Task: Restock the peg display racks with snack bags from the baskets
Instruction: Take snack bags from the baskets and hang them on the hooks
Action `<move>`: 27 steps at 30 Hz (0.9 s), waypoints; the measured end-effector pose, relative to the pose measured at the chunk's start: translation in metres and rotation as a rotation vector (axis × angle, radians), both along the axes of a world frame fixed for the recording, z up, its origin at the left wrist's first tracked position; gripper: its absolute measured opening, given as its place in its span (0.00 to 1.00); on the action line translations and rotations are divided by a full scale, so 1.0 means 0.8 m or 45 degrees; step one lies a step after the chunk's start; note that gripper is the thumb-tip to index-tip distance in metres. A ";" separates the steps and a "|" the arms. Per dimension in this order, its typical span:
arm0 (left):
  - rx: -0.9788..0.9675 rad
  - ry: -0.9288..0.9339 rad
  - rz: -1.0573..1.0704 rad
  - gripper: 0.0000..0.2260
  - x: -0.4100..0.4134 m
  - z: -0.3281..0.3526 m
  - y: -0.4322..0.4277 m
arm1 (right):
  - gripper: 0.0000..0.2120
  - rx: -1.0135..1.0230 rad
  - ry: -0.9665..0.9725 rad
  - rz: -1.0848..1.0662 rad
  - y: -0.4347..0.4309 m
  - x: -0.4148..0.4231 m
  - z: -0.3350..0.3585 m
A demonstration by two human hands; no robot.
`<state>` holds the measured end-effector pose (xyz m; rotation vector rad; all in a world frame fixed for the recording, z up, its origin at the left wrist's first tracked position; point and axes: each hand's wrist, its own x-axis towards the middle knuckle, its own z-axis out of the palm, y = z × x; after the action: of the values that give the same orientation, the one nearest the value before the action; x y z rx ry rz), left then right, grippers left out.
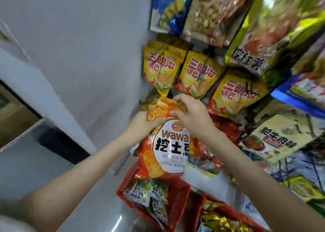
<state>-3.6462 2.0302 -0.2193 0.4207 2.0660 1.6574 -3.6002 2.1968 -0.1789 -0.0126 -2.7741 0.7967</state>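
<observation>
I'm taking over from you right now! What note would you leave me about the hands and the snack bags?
Left hand: grips the top of the orange chip bag.
Right hand: pinches the same top edge.
Where: the bag is held up at the rack, just under the yellow bags on their pegs. I cannot tell if it is on a peg yet.
Done: the rows above hold bags.
Left: hang this bag, then the bags in the red baskets below.

Left side of the aisle
A white wall (79, 38) fills the left; a dark-edged brown panel (14, 115) sits at its far side.
</observation>
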 end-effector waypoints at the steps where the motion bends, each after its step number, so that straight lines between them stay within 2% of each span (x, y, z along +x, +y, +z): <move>1: 0.029 0.007 0.013 0.03 -0.010 0.020 -0.003 | 0.16 0.036 0.046 -0.007 0.005 -0.002 0.020; 4: 0.096 0.020 -0.042 0.10 -0.030 0.075 -0.009 | 0.21 0.178 0.157 -0.062 0.022 -0.003 0.069; 8: 0.170 0.037 -0.202 0.03 -0.033 0.135 -0.008 | 0.14 0.271 0.227 -0.125 0.028 0.005 0.126; 12: 0.183 0.015 -0.339 0.07 -0.039 0.182 0.002 | 0.04 0.148 0.184 -0.110 0.039 0.014 0.186; 14: 0.183 0.045 -0.375 0.08 -0.042 0.205 0.012 | 0.09 0.097 0.177 -0.126 0.047 0.016 0.212; 16: 0.206 0.119 -0.330 0.09 -0.042 0.227 0.024 | 0.09 0.147 0.222 -0.140 0.060 0.014 0.234; 18: 0.273 0.227 -0.166 0.08 -0.042 0.248 0.038 | 0.05 0.239 0.297 -0.137 0.070 0.013 0.256; 21: 0.426 0.387 0.023 0.06 -0.041 0.280 0.059 | 0.09 0.347 0.433 -0.105 0.077 0.016 0.292; 24: 0.489 0.534 0.062 0.04 -0.038 0.316 0.080 | 0.11 0.477 0.485 -0.082 0.086 0.028 0.336; 26: 0.517 0.613 0.064 0.04 -0.037 0.339 0.094 | 0.04 0.481 0.427 -0.030 0.098 0.038 0.366; 27: 0.536 0.639 0.057 0.04 -0.035 0.351 0.100 | 0.04 0.454 0.414 -0.004 0.104 0.045 0.379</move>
<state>-3.6742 2.1102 0.0615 1.0258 2.0452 2.1935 -3.5644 2.2802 0.1247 0.1628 -2.5589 0.2631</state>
